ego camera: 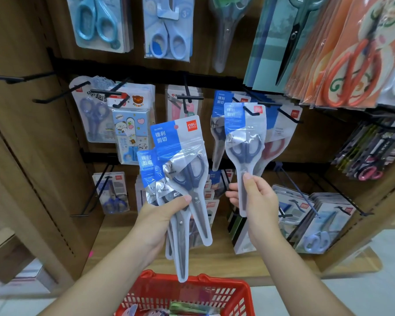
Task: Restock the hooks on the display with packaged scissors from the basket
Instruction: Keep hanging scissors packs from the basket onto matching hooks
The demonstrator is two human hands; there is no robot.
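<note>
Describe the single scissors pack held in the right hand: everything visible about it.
The scissors pack is a clear plastic pouch with a blue-and-white header and red logo, holding dark blue-handled scissors, blades pointing down. It hangs upright, its top at a black hook. The right hand pinches its narrow lower end.

Three clear, blue-topped packs of dark-blue-handled scissors (pixel 180 169) fanned in the left hand's (pixel 162 215) grasp. One matching pack (pixel 245 142) above the right hand's (pixel 255 197) pinch. One red plastic basket (pixel 235 290) below both.
</note>
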